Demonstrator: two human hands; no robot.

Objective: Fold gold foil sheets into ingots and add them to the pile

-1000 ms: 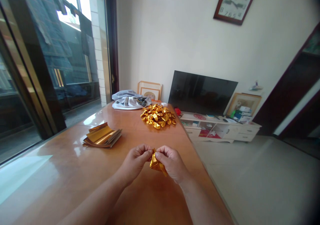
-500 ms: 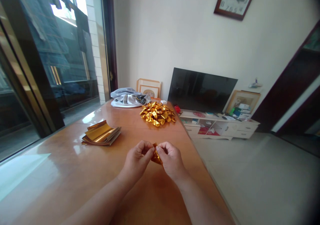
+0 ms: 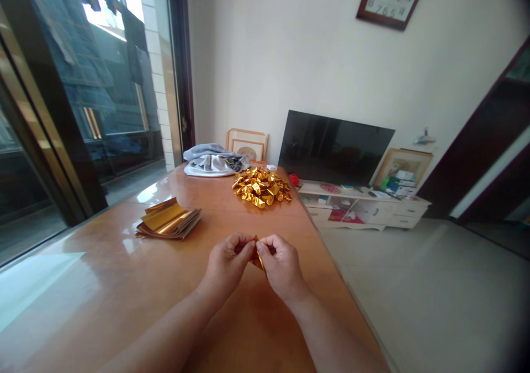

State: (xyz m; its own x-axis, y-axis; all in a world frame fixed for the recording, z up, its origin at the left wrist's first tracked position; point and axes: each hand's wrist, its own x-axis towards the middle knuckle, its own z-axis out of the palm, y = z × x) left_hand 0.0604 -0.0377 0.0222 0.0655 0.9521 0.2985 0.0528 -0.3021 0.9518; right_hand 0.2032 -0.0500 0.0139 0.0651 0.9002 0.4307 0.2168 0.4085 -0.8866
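Between my two hands is a small piece of gold foil paper [image 3: 258,261], partly folded and mostly covered by my fingers. My left hand [image 3: 230,259] pinches its left side between thumb and fingers. On the other side my right hand [image 3: 282,262] pinches it too, the thumbs almost touching at the top. Beyond them lies a heap of folded gold foil pieces [image 3: 261,188]. To the left rests a stack of gold foil sheets [image 3: 169,219], its top sheet curled up.
The glossy wooden table [image 3: 136,301] ends in an edge to my right. Grey and white cloth [image 3: 213,162] lies bundled at its far end, near leaning picture frames [image 3: 247,141]. A television [image 3: 335,146] stands on a low white cabinet [image 3: 364,210] past the table.
My hands have drawn slightly closer together on the foil paper, and less of it shows between them. The heap and the stack are unchanged.
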